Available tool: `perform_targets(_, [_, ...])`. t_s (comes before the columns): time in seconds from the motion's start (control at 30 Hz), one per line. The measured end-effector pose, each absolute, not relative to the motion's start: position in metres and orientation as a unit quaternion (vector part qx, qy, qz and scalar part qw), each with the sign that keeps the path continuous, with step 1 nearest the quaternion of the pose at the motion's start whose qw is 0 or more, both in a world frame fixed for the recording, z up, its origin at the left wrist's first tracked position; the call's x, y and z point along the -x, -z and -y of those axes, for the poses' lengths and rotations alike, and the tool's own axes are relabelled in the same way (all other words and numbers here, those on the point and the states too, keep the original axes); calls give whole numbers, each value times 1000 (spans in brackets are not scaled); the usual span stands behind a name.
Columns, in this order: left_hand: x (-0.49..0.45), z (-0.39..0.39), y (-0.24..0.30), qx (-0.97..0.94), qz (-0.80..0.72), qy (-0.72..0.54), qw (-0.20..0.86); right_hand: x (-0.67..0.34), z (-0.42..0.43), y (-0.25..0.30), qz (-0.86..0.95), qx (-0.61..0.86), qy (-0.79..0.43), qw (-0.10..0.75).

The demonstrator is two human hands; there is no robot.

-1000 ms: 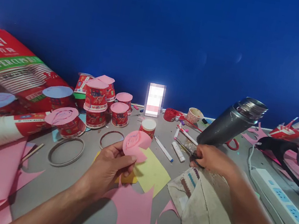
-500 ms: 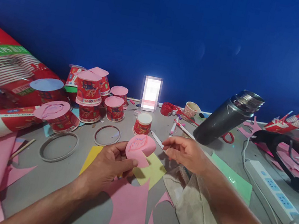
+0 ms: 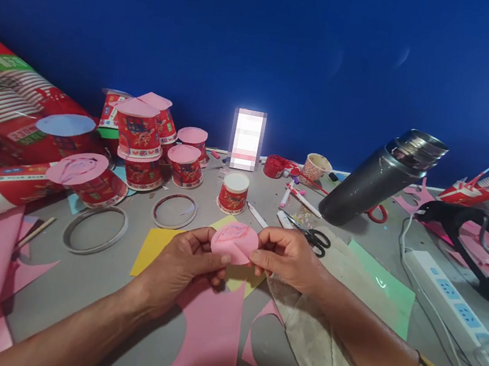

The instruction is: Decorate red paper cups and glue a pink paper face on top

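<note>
A small pink paper disc (image 3: 235, 241) with faint drawing on it is held above the grey table between both hands. My left hand (image 3: 183, 264) pinches its left edge with thumb and fingers. My right hand (image 3: 289, 257) pinches its right edge. Below the disc lie a yellow sheet (image 3: 158, 242) and a pink sheet (image 3: 207, 340) with round holes cut out. Black-handled scissors (image 3: 313, 237) lie on the table just behind my right hand.
Red paper cups (image 3: 149, 134) capped with pink discs stand at back left, one lone cup (image 3: 233, 192) in the middle. Two metal rings (image 3: 94, 229) lie left. A tilted steel flask (image 3: 380, 178), markers (image 3: 301, 199), a power strip (image 3: 439, 287) and a cloth bag (image 3: 329, 349) are on the right.
My right hand left the scissors on the table, moved left and took hold of the disc's right edge. The disc came slightly lower and nearer.
</note>
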State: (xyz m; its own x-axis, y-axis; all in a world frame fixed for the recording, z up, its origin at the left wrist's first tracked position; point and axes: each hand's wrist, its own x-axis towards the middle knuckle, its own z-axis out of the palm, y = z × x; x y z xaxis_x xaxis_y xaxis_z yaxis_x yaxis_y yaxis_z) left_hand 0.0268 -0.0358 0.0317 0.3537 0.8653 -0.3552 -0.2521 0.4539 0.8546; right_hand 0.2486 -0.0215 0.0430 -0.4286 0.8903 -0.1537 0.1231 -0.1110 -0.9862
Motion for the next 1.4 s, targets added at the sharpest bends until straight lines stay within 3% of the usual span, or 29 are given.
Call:
perform_targets(0.53, [-30,41,-30,-356,-424,-388,737,-244,28,-37,552,413,-666,285])
perform_targets(0.63, [-29,41,-31,-325,-419,-398,748,-249,28,-35,627,441,-537,353])
perform_targets(0.73, [-27,39,-32,-299,-409,-392,768,-250,29,-33,744,402,-310,435])
perform_targets(0.83, [-27,39,-34,-282,-404,-368,788,-248,31,-32,840,312,-124,426])
perform_targets(0.97, [-26,40,-34,-286,-390,-328,811,-242,34,-33,862,270,-33,427])
perform_targets(1.1, [-21,41,-35,-395,-397,-297,774,-239,35,-32,812,333,-104,468])
perform_targets(1.3, [-22,43,-45,-666,-491,-352,437,-234,35,-37,699,449,-373,413])
perform_targets(1.4, [-30,46,-50,-679,-506,-346,403,-230,38,-39,669,457,-435,393])
